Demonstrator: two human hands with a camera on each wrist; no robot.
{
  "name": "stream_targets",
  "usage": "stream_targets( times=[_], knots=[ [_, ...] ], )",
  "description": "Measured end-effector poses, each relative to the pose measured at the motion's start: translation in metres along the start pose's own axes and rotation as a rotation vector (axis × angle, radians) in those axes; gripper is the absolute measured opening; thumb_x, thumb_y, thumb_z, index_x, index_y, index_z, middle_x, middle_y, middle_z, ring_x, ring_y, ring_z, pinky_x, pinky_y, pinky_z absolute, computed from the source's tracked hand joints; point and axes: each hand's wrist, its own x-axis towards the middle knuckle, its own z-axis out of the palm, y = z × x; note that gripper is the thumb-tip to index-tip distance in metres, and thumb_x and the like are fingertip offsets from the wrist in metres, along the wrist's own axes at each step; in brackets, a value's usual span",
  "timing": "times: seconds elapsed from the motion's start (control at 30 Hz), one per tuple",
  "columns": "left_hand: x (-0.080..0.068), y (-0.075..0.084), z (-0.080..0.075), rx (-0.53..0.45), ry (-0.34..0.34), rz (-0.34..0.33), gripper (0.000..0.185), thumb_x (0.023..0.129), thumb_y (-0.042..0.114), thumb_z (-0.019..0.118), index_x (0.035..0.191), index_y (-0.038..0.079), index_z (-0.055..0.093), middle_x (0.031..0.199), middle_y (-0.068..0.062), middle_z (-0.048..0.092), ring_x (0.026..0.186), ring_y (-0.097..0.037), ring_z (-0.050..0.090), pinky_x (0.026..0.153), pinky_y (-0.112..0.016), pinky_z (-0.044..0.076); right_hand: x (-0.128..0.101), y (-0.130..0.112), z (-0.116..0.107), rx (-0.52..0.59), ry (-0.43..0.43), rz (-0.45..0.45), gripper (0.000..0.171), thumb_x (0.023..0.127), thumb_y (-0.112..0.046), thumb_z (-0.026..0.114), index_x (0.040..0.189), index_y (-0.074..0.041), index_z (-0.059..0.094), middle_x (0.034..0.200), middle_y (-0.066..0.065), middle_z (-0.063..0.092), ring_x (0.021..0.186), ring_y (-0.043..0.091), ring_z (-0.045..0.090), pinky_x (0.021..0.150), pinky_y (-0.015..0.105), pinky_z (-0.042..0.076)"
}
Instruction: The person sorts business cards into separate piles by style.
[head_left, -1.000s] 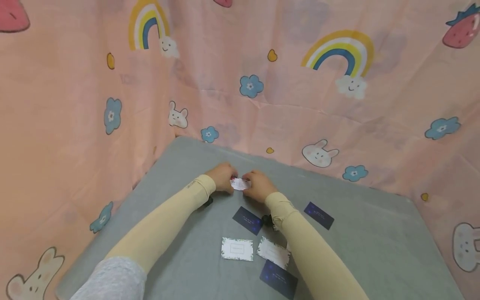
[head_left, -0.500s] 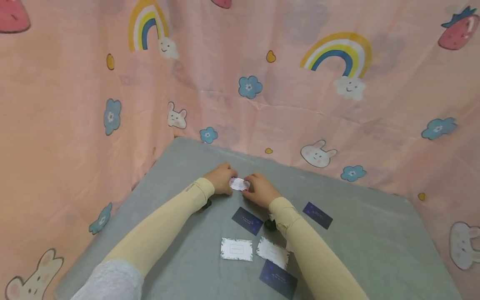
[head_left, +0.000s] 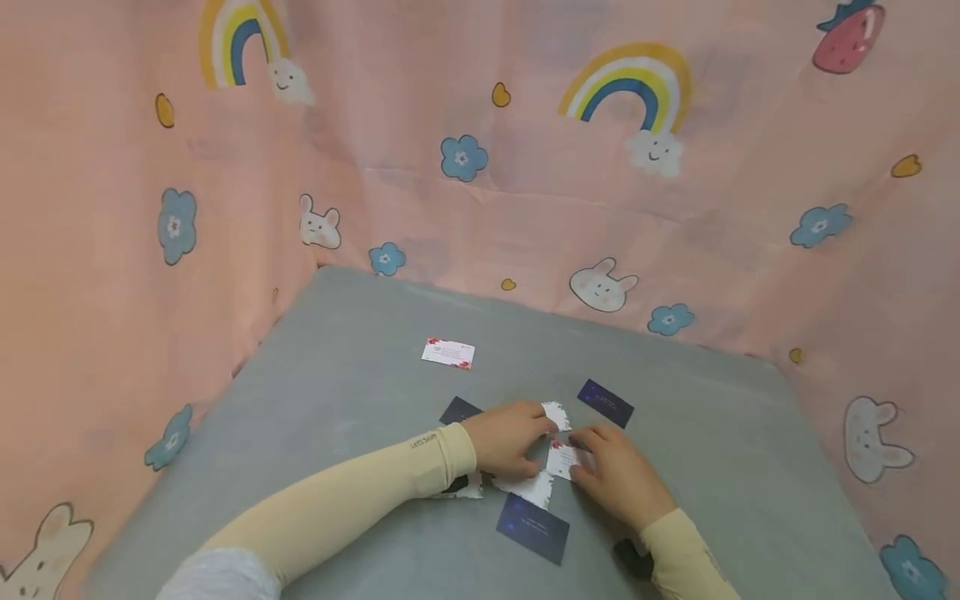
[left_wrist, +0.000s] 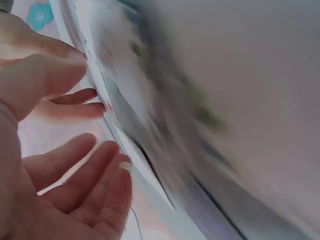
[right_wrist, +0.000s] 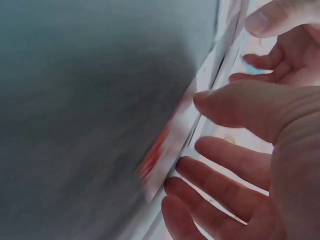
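Observation:
My left hand (head_left: 506,437) reaches across several cards, its fingers loosely bent and thumb apart. Close by its fingertips are a white leaf-edged card (head_left: 557,415) and a white card with red flowers (head_left: 564,458). The right hand (head_left: 626,475) has its thumb and fingers at the right end of that flowered card; in the right wrist view the thumb stands apart from the spread fingers beside the blurred card (right_wrist: 165,150). A second leaf-edged card (head_left: 528,489) shows partly below the left hand. Another red-flowered card (head_left: 447,352) lies alone farther back.
Dark blue cards lie around the hands: one at the right (head_left: 606,402), one in front (head_left: 534,529), one partly under the left hand (head_left: 457,409). A white card (head_left: 472,487) is mostly hidden by the left wrist. A pink patterned curtain (head_left: 405,208) borders the grey table (head_left: 337,333).
Both hands have left the red-flowered card at the back, which now lies flat on the table. They have moved right and nearer to the other cards. The head view has shifted slightly.

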Motion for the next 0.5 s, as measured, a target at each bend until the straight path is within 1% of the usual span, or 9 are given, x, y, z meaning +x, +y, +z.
stream_targets(
  times=[0.03,0.1,0.23,0.37,0.43,0.5],
  knots=[
    [0.003,0.005,0.001,0.014,-0.005,-0.001,0.057,0.092,0.038,0.080,0.142,0.014,0.067,0.129,0.002,0.067,0.119,-0.012,0.064,0.106,-0.026,0.052,-0.005,0.001,-0.001,-0.008,0.006,0.004,0.042,0.086,-0.016,0.088,0.124,-0.006,0.075,0.120,0.008,0.074,0.115,0.030,0.071,0.099,0.051,0.059],
    [0.008,0.011,0.003,0.040,-0.013,-0.022,0.054,0.091,0.041,0.082,0.137,0.016,0.069,0.124,0.004,0.067,0.115,-0.011,0.063,0.102,-0.026,0.053,-0.010,0.001,-0.002,-0.005,0.005,-0.006,0.043,0.086,-0.018,0.089,0.125,-0.007,0.076,0.120,0.007,0.074,0.115,0.029,0.071,0.099,0.051,0.058],
    [0.016,0.021,0.003,0.038,-0.037,-0.081,0.049,0.086,0.039,0.087,0.128,0.019,0.074,0.116,0.006,0.068,0.108,-0.010,0.062,0.094,-0.024,0.053,-0.016,0.002,-0.006,0.014,-0.014,-0.019,0.044,0.085,-0.020,0.090,0.124,-0.007,0.075,0.119,0.006,0.075,0.113,0.027,0.070,0.099,0.050,0.058],
    [0.029,0.034,0.003,0.033,-0.047,-0.080,0.044,0.081,0.037,0.089,0.120,0.020,0.078,0.109,0.006,0.069,0.102,-0.010,0.063,0.088,-0.023,0.052,-0.026,0.009,-0.010,0.024,-0.023,0.016,0.044,0.082,-0.016,0.091,0.122,-0.006,0.076,0.115,0.005,0.074,0.108,0.021,0.068,0.096,0.046,0.059],
    [0.037,0.041,0.005,0.038,-0.051,-0.078,0.044,0.079,0.038,0.090,0.118,0.021,0.079,0.108,0.006,0.069,0.101,-0.010,0.062,0.087,-0.023,0.052,-0.031,0.013,-0.013,0.025,-0.032,0.042,0.045,0.082,-0.017,0.092,0.123,-0.007,0.076,0.115,0.003,0.073,0.104,0.018,0.066,0.093,0.045,0.059],
    [0.043,0.047,0.007,0.043,-0.061,-0.081,0.045,0.077,0.039,0.091,0.117,0.021,0.079,0.108,0.006,0.069,0.101,-0.010,0.061,0.086,-0.023,0.051,-0.035,0.018,-0.015,0.026,-0.042,0.068,0.047,0.082,-0.018,0.092,0.125,-0.008,0.076,0.115,0.003,0.072,0.104,0.017,0.066,0.094,0.045,0.059]
  ],
)
